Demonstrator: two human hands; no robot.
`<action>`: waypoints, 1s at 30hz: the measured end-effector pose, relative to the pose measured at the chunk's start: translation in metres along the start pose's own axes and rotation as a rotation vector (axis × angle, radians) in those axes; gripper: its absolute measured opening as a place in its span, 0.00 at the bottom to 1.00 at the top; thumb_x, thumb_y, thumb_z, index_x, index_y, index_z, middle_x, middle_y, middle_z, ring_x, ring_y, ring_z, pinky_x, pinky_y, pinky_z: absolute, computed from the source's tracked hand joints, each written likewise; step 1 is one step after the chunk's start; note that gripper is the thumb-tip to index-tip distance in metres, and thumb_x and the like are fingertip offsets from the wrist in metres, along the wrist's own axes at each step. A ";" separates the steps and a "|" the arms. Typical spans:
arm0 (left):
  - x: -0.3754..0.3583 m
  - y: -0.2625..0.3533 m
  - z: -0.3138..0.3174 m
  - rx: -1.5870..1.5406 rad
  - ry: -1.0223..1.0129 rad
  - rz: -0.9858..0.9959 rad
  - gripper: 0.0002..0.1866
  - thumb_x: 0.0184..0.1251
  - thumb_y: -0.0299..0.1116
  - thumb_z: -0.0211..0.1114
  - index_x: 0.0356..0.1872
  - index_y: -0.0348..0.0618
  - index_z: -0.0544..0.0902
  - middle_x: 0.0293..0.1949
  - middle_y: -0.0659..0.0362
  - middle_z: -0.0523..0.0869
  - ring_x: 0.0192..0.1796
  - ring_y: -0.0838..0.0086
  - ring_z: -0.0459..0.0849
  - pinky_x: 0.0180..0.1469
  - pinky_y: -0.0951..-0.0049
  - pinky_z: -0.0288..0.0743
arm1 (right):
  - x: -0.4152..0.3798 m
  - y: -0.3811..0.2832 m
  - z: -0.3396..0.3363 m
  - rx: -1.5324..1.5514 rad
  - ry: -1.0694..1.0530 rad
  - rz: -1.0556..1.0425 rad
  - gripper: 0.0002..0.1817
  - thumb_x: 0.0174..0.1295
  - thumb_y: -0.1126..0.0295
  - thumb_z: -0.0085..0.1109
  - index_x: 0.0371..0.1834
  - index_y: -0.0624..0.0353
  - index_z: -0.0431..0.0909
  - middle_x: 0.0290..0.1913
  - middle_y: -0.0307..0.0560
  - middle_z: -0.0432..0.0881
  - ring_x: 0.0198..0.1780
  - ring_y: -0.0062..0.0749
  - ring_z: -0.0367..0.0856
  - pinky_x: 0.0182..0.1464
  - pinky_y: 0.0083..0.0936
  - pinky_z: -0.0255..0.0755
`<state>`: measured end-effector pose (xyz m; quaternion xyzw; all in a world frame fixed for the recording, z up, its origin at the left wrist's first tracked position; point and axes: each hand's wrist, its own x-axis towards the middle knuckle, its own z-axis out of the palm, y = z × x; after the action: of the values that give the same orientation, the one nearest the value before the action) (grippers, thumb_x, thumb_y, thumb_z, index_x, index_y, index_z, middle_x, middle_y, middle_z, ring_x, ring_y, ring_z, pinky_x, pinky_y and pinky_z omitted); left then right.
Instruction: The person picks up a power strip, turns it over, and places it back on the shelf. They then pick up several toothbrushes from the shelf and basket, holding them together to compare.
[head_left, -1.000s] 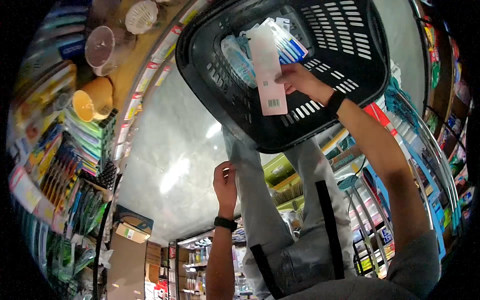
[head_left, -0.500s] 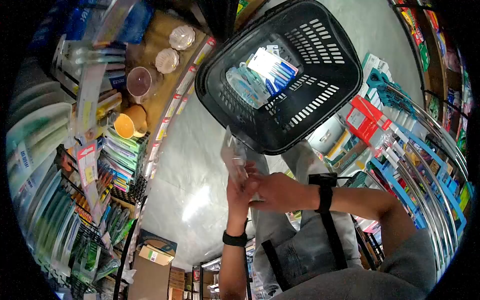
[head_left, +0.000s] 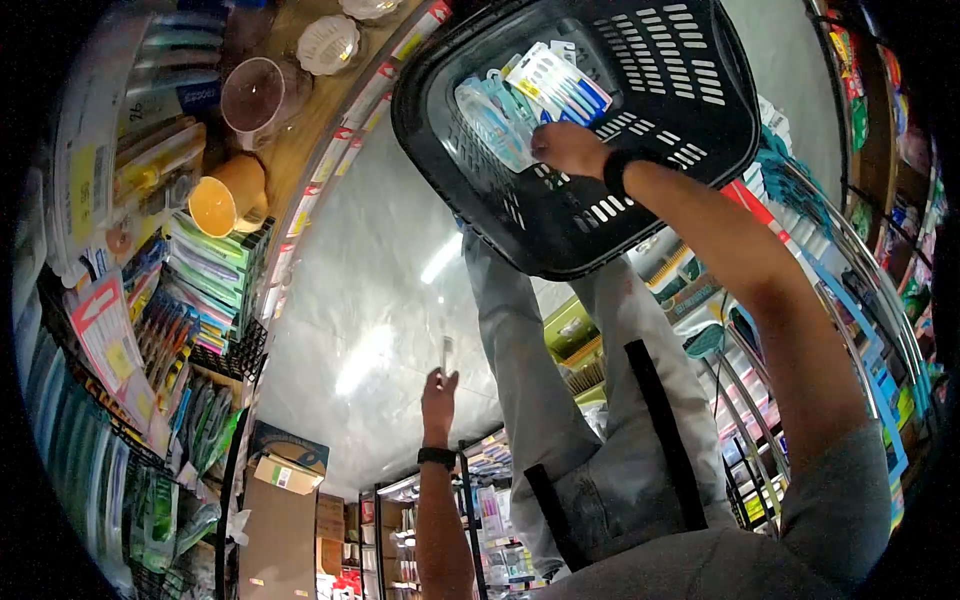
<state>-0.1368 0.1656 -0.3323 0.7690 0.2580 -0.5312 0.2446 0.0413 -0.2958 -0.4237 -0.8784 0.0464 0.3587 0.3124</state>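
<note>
My right hand (head_left: 568,148) reaches inside the black basket (head_left: 440,160), at the lower edge of the packs there. Its fingers are bent against a pack, and what they grip is hidden. A white and blue toothbrush pack (head_left: 558,84) lies beside a clear pack with light blue items (head_left: 492,122). My left hand (head_left: 438,398) is low over the grey floor, its fingers pinched on a small thin item (head_left: 446,350) that points upward and is too small to name.
Shelves at the left hold an orange cup (head_left: 228,200), a clear cup (head_left: 256,98) and hanging packs. A cardboard box (head_left: 280,535) stands at the lower left. Racks with chrome bars and blue strips (head_left: 888,385) line the right side.
My hands, together before on a clear item below the basket, have separated. The right went up into the basket; the left moved left. The basket appears higher and farther right in view.
</note>
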 end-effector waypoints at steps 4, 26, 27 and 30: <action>-0.022 0.041 -0.001 0.024 -0.077 0.023 0.22 0.59 0.40 0.63 0.52 0.39 0.73 0.35 0.55 0.80 0.34 0.72 0.77 0.37 0.74 0.70 | 0.032 0.025 0.005 -0.285 -0.415 0.368 0.20 0.60 0.57 0.51 0.41 0.67 0.78 0.45 0.60 0.78 0.47 0.48 0.77 0.47 0.39 0.70; 0.045 0.033 0.072 -0.462 -0.082 -0.144 0.16 0.63 0.36 0.60 0.47 0.38 0.73 0.34 0.62 0.76 0.37 0.78 0.73 0.41 0.77 0.68 | 0.141 0.061 0.142 0.095 0.080 0.345 0.13 0.60 0.66 0.51 0.44 0.62 0.76 0.46 0.55 0.78 0.46 0.49 0.78 0.45 0.41 0.74; 0.044 0.036 0.066 -0.424 -0.084 -0.127 0.16 0.62 0.36 0.60 0.47 0.38 0.73 0.34 0.62 0.76 0.37 0.78 0.73 0.41 0.78 0.67 | 0.135 0.063 0.140 0.105 -0.019 0.453 0.13 0.60 0.69 0.46 0.44 0.59 0.76 0.45 0.57 0.78 0.46 0.50 0.77 0.46 0.42 0.73; 0.040 0.065 0.046 -0.400 -0.032 -0.015 0.14 0.63 0.35 0.59 0.45 0.38 0.74 0.34 0.62 0.77 0.37 0.78 0.73 0.42 0.79 0.67 | 0.131 0.060 0.143 -0.004 0.108 0.480 0.13 0.59 0.70 0.42 0.40 0.60 0.77 0.41 0.58 0.79 0.44 0.51 0.78 0.45 0.43 0.72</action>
<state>-0.1139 0.0924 -0.3776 0.6948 0.3601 -0.4831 0.3927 0.0338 -0.2415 -0.6198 -0.8606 0.2698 0.3755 0.2136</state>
